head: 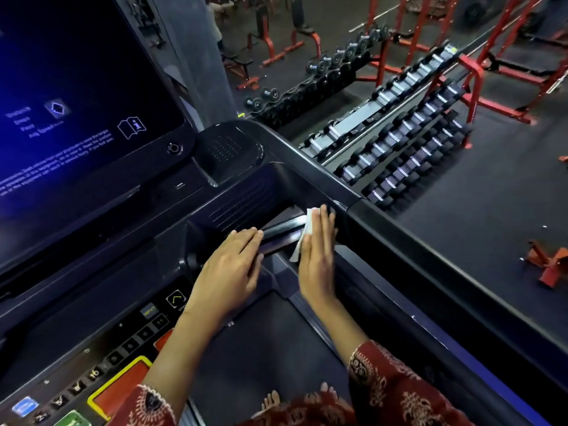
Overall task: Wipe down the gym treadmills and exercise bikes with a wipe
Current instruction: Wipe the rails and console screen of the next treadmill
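Right hand [318,256] lies flat, fingers straight and together, pressing the wipe [308,224] onto the treadmill [307,155] where the glossy bar [282,229] meets the right rail [430,272], at the console's right corner. The wipe is folded, its white edge shows on the thumb side, and nothing pinches it. Left hand [229,265] is also flat and open, palm down on the bar's inner end, holding nothing, probably bracing. Step in hand looks like wiping the bar. To do it well: wrap the wipe round the bar rather than only covering the top, drag it the full length with firm, even pressure, lift the left hand so the patch beneath gets covered, and work the joint seam and the underside, which is hidden here. The wipe looks small, so refold to a clean face. Vent [242,201] sits just behind the bar and could snag the wipe. Lit screen [76,103] is at the left. Keypad [129,345] and red stop pad [123,385] run along the near edge by the left forearm. A stray press might start the belt [270,342], where bare toes [272,398] stand. Dumbbell racks [399,124] stand on the floor beyond the rail, well apart and not in the way. No bikes in view.
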Available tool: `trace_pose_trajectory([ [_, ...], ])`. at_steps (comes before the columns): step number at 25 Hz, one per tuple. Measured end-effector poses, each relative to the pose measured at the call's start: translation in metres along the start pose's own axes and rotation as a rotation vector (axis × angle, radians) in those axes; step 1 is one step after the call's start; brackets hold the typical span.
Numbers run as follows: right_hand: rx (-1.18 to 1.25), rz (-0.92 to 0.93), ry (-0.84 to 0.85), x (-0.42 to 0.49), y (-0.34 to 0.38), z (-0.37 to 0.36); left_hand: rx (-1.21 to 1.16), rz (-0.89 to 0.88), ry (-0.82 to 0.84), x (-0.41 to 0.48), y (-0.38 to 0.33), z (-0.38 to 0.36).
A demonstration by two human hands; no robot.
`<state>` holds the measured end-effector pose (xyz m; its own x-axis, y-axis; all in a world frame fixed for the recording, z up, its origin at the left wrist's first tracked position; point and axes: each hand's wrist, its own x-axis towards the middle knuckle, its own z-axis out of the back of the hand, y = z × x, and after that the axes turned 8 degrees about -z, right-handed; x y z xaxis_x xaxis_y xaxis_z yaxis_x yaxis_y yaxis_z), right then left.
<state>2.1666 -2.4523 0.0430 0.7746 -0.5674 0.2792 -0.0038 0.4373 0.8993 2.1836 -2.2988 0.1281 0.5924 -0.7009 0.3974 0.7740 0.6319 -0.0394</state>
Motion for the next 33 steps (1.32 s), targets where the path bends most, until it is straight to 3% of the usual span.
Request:
trace_pose_trajectory([
  [4,0.324,-0.199,0.098,-0.033,0.027,-0.023,-0.003,-0.014,-0.031,-0.001,0.002,-0.002],
  [8,0.428,-0.437,0.014,-0.015,0.031,-0.028,0.018,-0.028,-0.038,-0.001,0.001,-0.002],
  [12,0.525,-0.497,0.082,-0.038,0.055,-0.031,0.02,-0.029,-0.053,-0.002,0.0,-0.001],
  [17,0.578,-0.615,-0.008,-0.01,0.05,-0.029,0.076,-0.052,-0.036,-0.005,0.0,0.003],
  [23,0.541,-0.577,0.169,-0.061,0.067,-0.05,0.176,0.001,-0.133,-0.034,0.007,0.026],
  [27,0.416,-0.377,0.171,-0.075,0.073,-0.052,0.163,0.077,-0.183,-0.053,0.01,0.042],
  [31,0.2,-0.012,0.281,-0.094,0.066,-0.043,0.148,0.127,-0.174,-0.065,0.013,0.043],
  [33,0.058,0.266,0.366,-0.089,0.058,-0.036,0.143,0.133,-0.177,-0.068,0.013,0.042],
])
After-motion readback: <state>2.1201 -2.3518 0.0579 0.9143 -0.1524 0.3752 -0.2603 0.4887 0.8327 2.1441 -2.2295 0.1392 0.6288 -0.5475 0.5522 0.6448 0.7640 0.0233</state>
